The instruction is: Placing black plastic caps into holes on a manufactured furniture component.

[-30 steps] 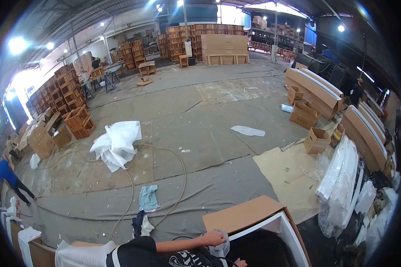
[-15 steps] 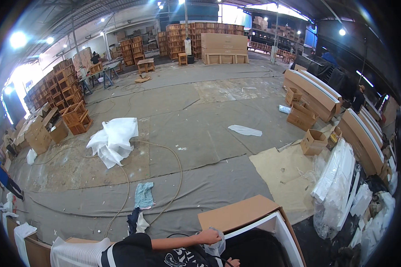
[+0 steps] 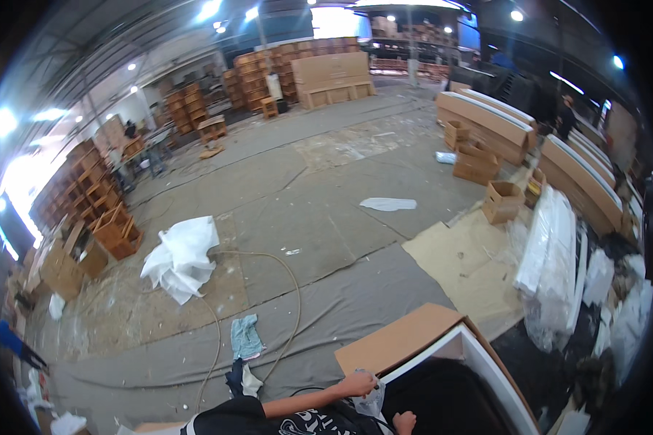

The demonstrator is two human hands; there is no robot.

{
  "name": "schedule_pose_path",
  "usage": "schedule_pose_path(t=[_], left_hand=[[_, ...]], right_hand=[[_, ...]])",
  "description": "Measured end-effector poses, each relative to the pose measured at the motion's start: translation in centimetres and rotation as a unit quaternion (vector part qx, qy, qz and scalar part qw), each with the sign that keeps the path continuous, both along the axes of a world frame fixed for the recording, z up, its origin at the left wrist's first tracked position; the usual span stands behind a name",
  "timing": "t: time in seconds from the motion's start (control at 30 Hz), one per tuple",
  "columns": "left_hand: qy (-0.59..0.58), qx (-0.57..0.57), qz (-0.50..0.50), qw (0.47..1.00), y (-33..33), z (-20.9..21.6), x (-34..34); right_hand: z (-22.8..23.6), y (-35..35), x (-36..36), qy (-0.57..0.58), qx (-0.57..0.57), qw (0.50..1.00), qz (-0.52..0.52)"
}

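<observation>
At the lower edge, an open cardboard box (image 3: 399, 337) with white foam edging (image 3: 486, 362) holds a large dark piece (image 3: 450, 395). My left hand (image 3: 360, 383) reaches across from the left, its fingers closed on crumpled clear plastic film (image 3: 372, 400) beside the box's near-left corner. Lower down, my right hand (image 3: 405, 422) is closed in front of the dark piece; what it grips, if anything, cannot be made out. A thin black cord (image 3: 308, 390) runs behind my left forearm.
On the grey floor covering lie a white foam sheet heap (image 3: 181, 257), a looping hose (image 3: 296, 290) and a light-blue cloth (image 3: 246, 337). Small cartons (image 3: 503, 201), long boxes (image 3: 486, 123) and plastic-wrapped white pieces (image 3: 548, 254) stand right. A person (image 3: 20, 346) is far left.
The view has tilted and shifted, so the floor things appear displaced. My left hand keeps hold of the plastic film near the box. My right hand shows more fully, over the dark piece.
</observation>
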State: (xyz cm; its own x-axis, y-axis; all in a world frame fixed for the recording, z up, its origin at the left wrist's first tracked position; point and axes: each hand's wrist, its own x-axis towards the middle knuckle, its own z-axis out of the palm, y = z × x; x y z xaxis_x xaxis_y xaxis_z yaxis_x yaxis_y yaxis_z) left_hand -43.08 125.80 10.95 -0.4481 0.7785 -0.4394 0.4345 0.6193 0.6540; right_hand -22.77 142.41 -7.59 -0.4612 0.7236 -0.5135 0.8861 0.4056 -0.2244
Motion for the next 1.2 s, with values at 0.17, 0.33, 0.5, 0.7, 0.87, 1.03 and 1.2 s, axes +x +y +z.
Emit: schedule_pose_path(t=[0.17, 0.33, 0.5, 0.7, 0.87, 1.03, 1.2], left_hand=[[-0.141, 0.055, 0.08, 0.985, 0.7, -0.5, 0.5], [-0.164, 0.089, 0.141, 0.972, 0.0, 0.7, 1.4], [-0.142, 0.122, 0.039, 0.982, 0.9, 2.8, 2.2], [-0.156, 0.13, 0.045, 0.978, 1.2, 2.8, 1.5], [-0.106, 0.047, 0.024, 0.993, -0.4, -0.5, 1.6], [-0.113, 0.081, 0.086, 0.987, -0.5, -3.6, 1.7], [-0.109, 0.05, 0.148, 0.982, -1.1, -4.1, 2.0]], right_hand=[[0.9, 0.2, -0.5, -0.032, -0.03, 0.999, -0.017], [1.3, 0.4, -0.9, -0.114, -0.048, 0.992, 0.006], [1.7, 0.1, -1.0, -0.081, -0.015, 0.994, -0.078], [0.6, 0.4, -0.4, -0.063, -0.014, 0.998, 0.025], [1.3, 0.6, 0.1, -0.063, -0.028, 0.998, -0.01], [2.3, 1.1, 1.7, -0.002, -0.033, 0.999, -0.039], [1.3, 1.8, 1.7, -0.024, -0.047, 0.995, 0.085]])
